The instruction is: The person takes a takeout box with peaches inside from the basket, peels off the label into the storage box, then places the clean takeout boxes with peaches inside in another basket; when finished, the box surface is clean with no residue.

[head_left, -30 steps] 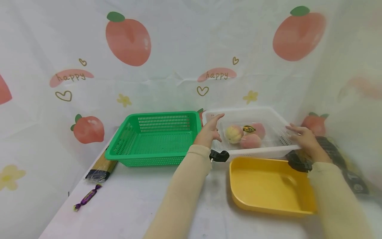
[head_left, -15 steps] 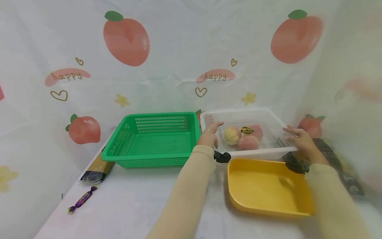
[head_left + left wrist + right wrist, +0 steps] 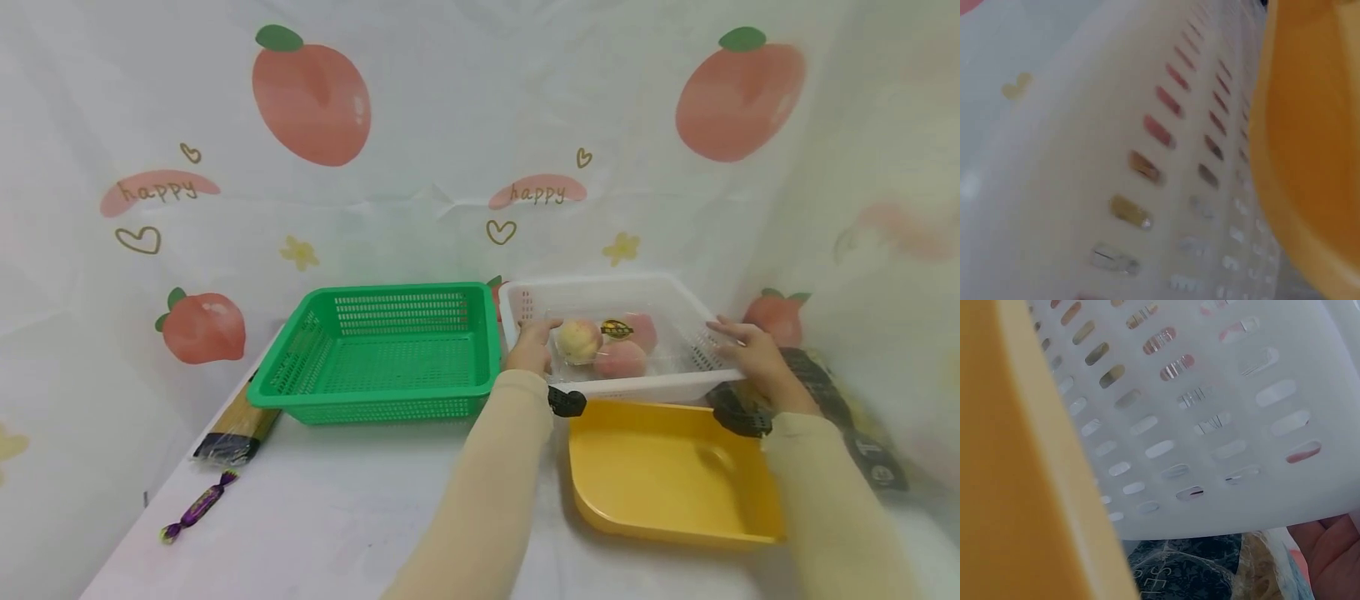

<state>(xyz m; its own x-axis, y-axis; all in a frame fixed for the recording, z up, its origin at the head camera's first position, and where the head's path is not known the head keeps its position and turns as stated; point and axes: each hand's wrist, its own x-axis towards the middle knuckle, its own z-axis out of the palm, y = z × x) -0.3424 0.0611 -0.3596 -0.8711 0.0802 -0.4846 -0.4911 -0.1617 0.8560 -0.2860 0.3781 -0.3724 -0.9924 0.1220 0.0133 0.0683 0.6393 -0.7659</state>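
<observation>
In the head view a white perforated basket (image 3: 693, 385) holds a clear plastic pack of peaches (image 3: 619, 358) with a dark and gold label. My left hand (image 3: 531, 348) reaches over the basket's left rim, its index finger pointing inward by the pack's left end. Whether these fingers pinch the pack or the rim, I cannot tell. At the other end my right hand (image 3: 757, 358) grips the basket's right rim, and the right wrist view shows part of that hand (image 3: 1335, 556) under the edge. The left wrist view shows only the basket's slotted wall (image 3: 1085, 175) and yellow plastic, no hand.
A yellow bin (image 3: 671, 533) stands in front of the white basket, under my right forearm. Left of it sits a green basket (image 3: 375, 400). A packet with tan contents (image 3: 240, 429) and a purple-wrapped candy (image 3: 198, 507) lie farther left. Dark packaged bags (image 3: 862, 450) line the right side.
My left hand has come down and inward over the white basket's left rim, its fingers less spread. My right hand stays at the right rim. The whole head view has drifted slightly.
</observation>
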